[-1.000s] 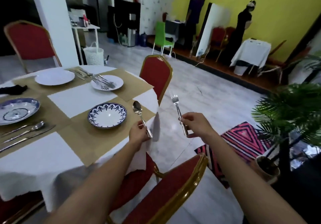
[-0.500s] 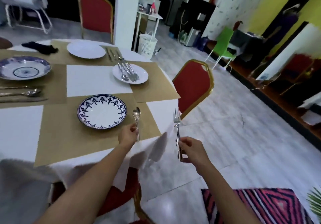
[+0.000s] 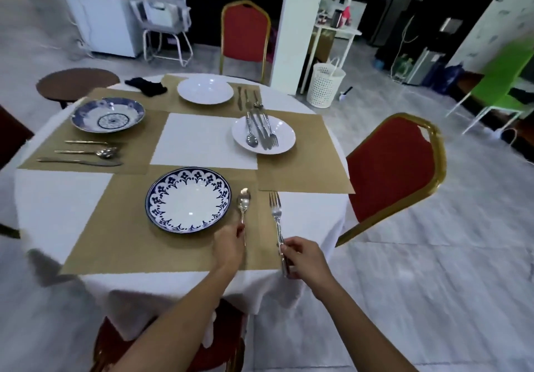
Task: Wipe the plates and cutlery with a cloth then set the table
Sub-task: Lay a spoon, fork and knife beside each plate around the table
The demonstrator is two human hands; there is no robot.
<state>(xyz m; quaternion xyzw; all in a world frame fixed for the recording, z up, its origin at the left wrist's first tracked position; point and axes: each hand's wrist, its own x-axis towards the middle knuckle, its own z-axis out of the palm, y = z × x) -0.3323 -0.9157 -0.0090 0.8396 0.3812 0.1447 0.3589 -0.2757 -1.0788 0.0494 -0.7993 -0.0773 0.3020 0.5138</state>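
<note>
Beside the patterned plate [image 3: 187, 199] | left hand [image 3: 229, 244] grips spoon [image 3: 243, 202]; right hand [image 3: 303, 256] pinches fork [image 3: 276, 215]

Just left of the left hand's fingers [image 3: 237, 230] the blue-rimmed plate [image 3: 188, 199] blocks the way; between them and the right hand's fingers [image 3: 290, 245] runs bare placemat [image 3: 260, 241].
</note>
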